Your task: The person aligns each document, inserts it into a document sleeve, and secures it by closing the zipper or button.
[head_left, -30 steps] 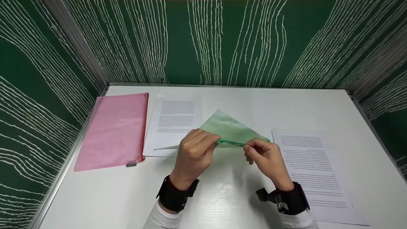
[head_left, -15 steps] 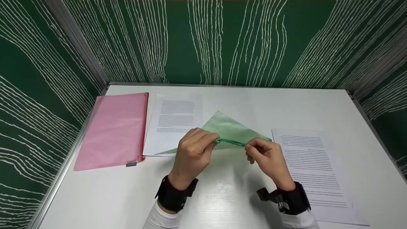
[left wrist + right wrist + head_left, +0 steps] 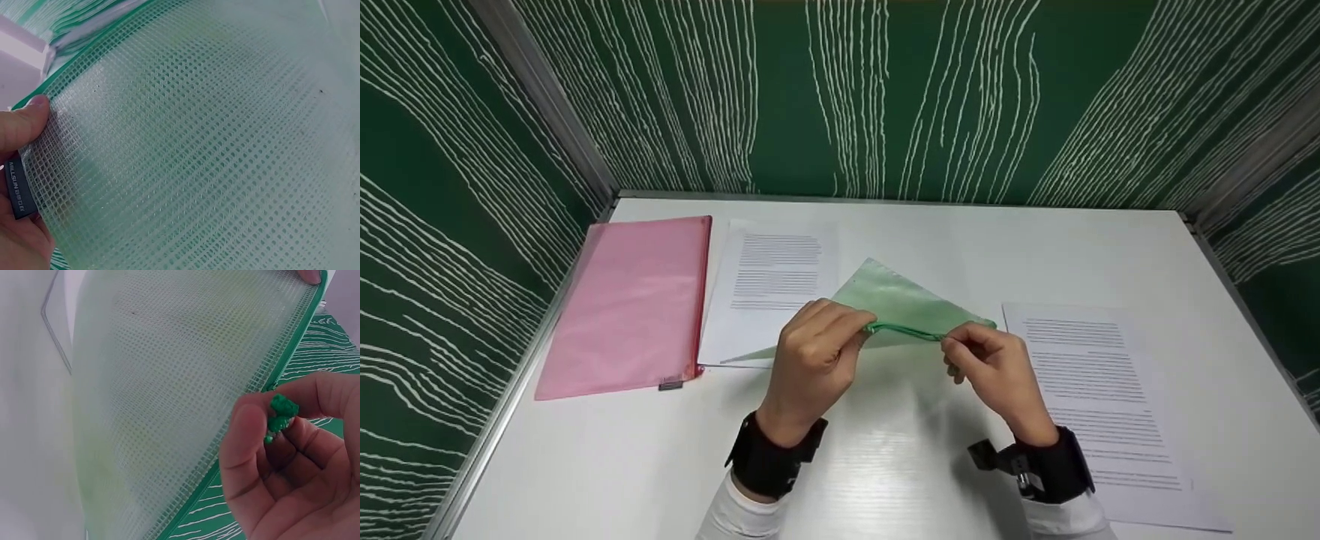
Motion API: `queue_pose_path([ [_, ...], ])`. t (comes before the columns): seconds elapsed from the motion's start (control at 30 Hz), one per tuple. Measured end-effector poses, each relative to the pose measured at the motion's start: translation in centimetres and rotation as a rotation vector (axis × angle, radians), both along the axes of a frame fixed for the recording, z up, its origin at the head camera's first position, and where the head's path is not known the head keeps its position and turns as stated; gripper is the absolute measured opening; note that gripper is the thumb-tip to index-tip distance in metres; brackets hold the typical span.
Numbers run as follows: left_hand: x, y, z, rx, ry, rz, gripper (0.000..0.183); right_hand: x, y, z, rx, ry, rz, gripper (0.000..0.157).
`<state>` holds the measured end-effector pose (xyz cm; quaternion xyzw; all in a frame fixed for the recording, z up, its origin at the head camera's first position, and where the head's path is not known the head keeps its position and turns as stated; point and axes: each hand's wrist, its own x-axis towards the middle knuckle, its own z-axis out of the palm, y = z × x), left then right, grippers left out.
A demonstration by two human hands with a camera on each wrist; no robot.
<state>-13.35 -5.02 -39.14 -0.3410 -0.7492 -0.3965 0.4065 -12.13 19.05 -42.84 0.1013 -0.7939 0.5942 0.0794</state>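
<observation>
A translucent green mesh zipper pouch is held up over the middle of the table, tilted, with its zipper edge toward me. My left hand pinches one end of that edge, thumb on the mesh, beside a black label. Between the hands runs the short green zipper stretch. In my right hand, thumb and fingers pinch a small green zipper pull on the edge. Beyond the right hand, the pouch's far corner shows in the head view.
A pink zipper pouch lies at the left of the white table. Beside it is a printed sheet, partly overlapped by the green pouch. Another printed sheet lies at the right, under the right forearm. Green walls enclose the table's back and sides.
My right hand has shifted slightly right, and the zipper stretch between my hands has grown a little longer. The left hand keeps its pinch, nearly still.
</observation>
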Motion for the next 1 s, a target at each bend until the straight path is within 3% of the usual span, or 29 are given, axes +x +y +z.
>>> queue_pose_path([
  [0.47,0.3,-0.6,0.5,0.044,0.010,0.042,0.009,-0.2,0.1,-0.1,-0.010,-0.040,-0.008,0.017],
  [0.77,0.3,-0.6,0.5,0.037,0.004,0.044,0.006,-0.1,0.4,-0.1,0.003,-0.020,-0.001,0.018],
  [1.0,0.4,-0.5,0.4,0.027,0.018,0.059,0.006,-0.7,0.6,-0.9,-0.009,-0.040,-0.030,0.016],
])
